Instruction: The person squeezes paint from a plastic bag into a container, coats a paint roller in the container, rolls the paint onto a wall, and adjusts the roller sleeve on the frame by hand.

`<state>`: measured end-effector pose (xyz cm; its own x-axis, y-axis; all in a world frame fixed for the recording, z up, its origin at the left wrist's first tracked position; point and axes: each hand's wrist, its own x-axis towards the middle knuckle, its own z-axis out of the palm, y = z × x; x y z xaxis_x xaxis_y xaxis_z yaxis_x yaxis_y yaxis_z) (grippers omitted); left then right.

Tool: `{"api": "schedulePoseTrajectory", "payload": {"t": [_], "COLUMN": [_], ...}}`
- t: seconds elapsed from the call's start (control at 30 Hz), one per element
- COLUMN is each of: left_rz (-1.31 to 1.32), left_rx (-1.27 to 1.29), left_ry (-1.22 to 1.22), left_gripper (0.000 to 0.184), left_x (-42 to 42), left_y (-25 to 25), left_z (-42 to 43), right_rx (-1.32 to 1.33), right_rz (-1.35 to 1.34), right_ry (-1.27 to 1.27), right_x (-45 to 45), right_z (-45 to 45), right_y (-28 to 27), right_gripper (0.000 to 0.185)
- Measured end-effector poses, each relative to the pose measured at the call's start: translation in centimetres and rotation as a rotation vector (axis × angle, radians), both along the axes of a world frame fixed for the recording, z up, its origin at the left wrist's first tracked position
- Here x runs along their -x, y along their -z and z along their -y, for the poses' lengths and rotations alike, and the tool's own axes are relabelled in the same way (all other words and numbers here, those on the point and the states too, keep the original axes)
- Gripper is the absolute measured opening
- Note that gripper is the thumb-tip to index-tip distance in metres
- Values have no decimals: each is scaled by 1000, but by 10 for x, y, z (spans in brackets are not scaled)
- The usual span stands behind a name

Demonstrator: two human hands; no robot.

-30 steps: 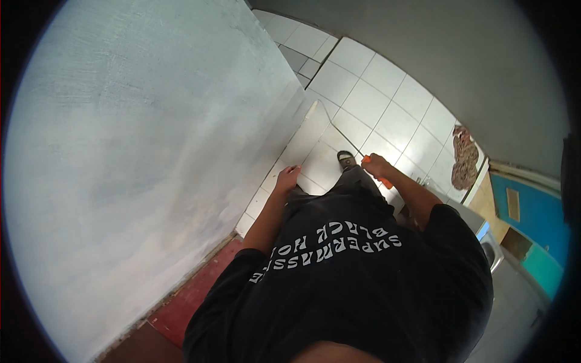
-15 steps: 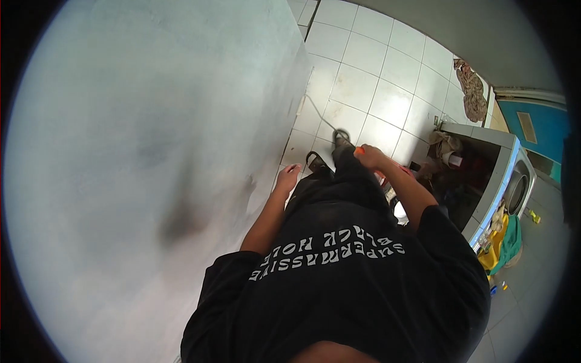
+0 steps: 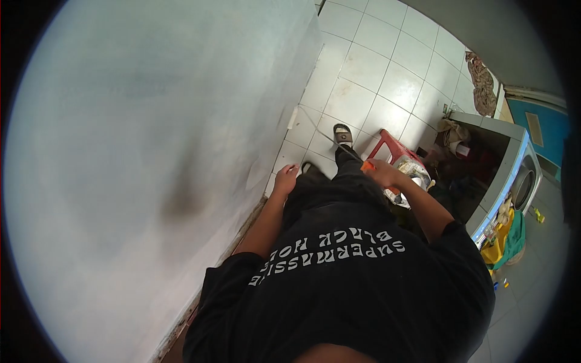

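Note:
My right hand [image 3: 382, 174] is closed around the orange handle [image 3: 367, 166] of a paint roller. Its thin bent metal rod reaches up and left to a white roller head [image 3: 293, 118], low beside the foot of the pale wall [image 3: 133, 133]. My left hand [image 3: 286, 179] hangs near that wall, its fingers curled together; a small dark spot shows between them, too small to identify. Below my right hand, a red stool [image 3: 393, 144] bears a plastic-wrapped container [image 3: 411, 171], partly hidden by my arm.
White floor tiles [image 3: 357, 94] lie ahead, with my sandalled feet [image 3: 343, 134] on them. At the right stands a tiled counter [image 3: 505, 128] with a sink [image 3: 525, 184], clutter beneath and yellow and green cloths [image 3: 514, 239] at its edge. A brown cloth [image 3: 481, 85] lies farther off.
The view has shifted, bringing the stool and the counter with its sink into sight. My feet have moved, and the roller head now appears lower along the wall's foot.

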<state>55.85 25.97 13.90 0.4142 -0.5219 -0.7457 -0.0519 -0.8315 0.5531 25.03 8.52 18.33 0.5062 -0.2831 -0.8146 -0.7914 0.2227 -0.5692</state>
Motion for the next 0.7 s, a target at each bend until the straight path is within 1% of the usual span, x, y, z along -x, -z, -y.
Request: {"api": "schedulePoseTrajectory", "payload": {"t": [0.03,0.1,0.17,0.2,0.3,0.33,0.37,0.4,0.43,0.5,0.53,0.57,0.63,0.7], "left_rz": [-2,60,80,98,94,94,58,18,10,-41,-19,-19,56,53], "left_rx": [11,-55,-58,-63,-48,-44,-29,-14,-12,10,25,33,-22,-41], "left_ry": [4,90,145,194,228,230,167,98,87,-46,-40,-45,68,79], "left_gripper": [40,39,39,40,38,38,38,37,37,36,38,38,40,42], "left_x": [-2,-5,-8,-10,-16,-21,-25,-26,-27,-33,-38,-41,-43,-45], "left_y": [2,8,9,11,16,18,22,25,28,30,46,49,47,52], "left_z": [-8,-27,-48,-62,-101,-117,-134,-152,-170,-207,-232,-251,-283,-309], "right_rx": [32,65,-28,-31,-19,-82,-146,-121,-121,-76,-74,-61,-33,-20], "right_rz": [40,78,48,47,65,50,32,70,62,66,64,51,37,-16], "right_ry": [-4,-3,-97,-89,-100,-102,-106,-86,-97,-109,-120,-96,-64,-52], "right_x": [2,-4,-13,-15,-21,-23,-25,-25,-27,-33,-38,-45,-59,-76], "right_z": [-9,-23,-36,-50,-89,-102,-118,-135,-151,-180,-195,-207,-223,-232], "right_y": [-4,-19,-47,-56,-87,-100,-109,-114,-118,-124,-127,-129,-139,-152], "right_gripper": [32,31,40,40,36,34,32,31,31,31,31,31,31,31]}}
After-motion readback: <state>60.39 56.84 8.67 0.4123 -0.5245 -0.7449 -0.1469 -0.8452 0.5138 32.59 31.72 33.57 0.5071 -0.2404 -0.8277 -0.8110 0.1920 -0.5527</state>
